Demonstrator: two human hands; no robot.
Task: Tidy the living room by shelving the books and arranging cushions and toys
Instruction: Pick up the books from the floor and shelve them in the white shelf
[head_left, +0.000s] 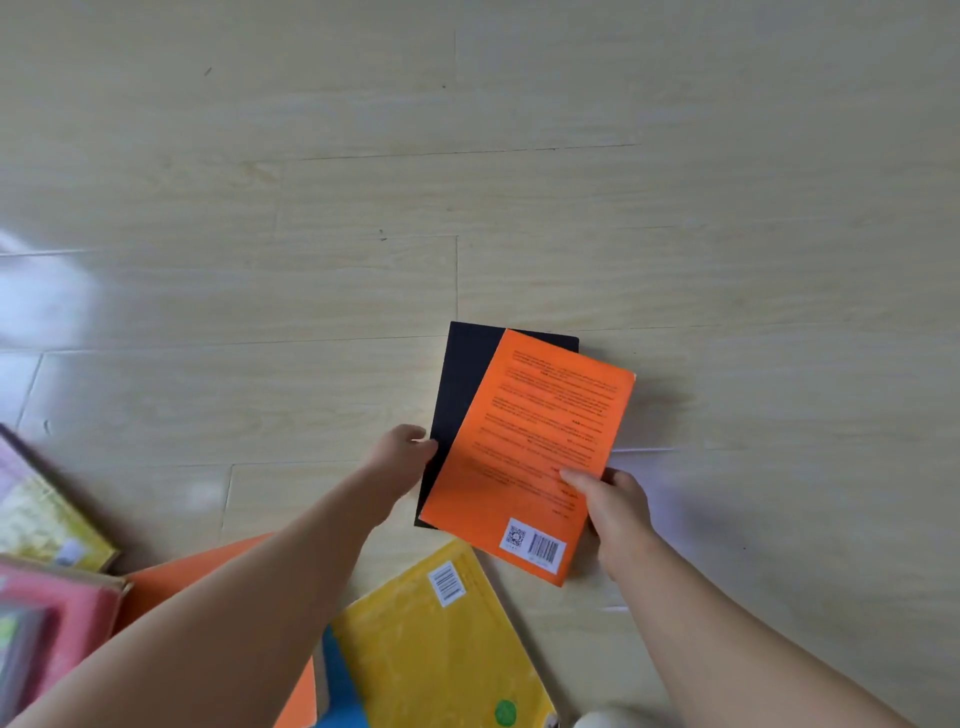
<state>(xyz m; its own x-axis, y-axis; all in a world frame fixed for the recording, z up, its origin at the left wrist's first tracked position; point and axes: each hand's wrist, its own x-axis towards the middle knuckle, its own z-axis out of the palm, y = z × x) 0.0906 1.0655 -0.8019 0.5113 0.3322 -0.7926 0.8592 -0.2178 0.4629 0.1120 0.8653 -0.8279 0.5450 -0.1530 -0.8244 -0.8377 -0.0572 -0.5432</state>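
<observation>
Head view looks down on a pale wood-plank floor (363, 182) with books scattered toward the lower left. Just right of centre, toward 4 o'clock, an orange book (524, 447) lies back cover up, its barcode and square code near the lower corner, overlapping a black book (462, 384) whose upper and left parts stick out from beneath it at 11 o'clock. The right hand (613, 506) is clamped on the orange book's right edge, thumb on the cover and the other fingers hidden underneath. The left hand (402, 457) is closed on the black book's left edge, fingertips curled over it. Whether the two books rest on the floor or are lifted off it cannot be told. At 6 o'clock a yellow book (441, 639) lies flat with a white barcode label near its top, and a blue book (337, 686) pokes out at its left side. Another orange cover (176, 577) shows behind the left forearm at 7 o'clock. At the left edge, toward 8 o'clock, a pink book (62, 608) and a pale yellow book (47, 519) lie blurred.
</observation>
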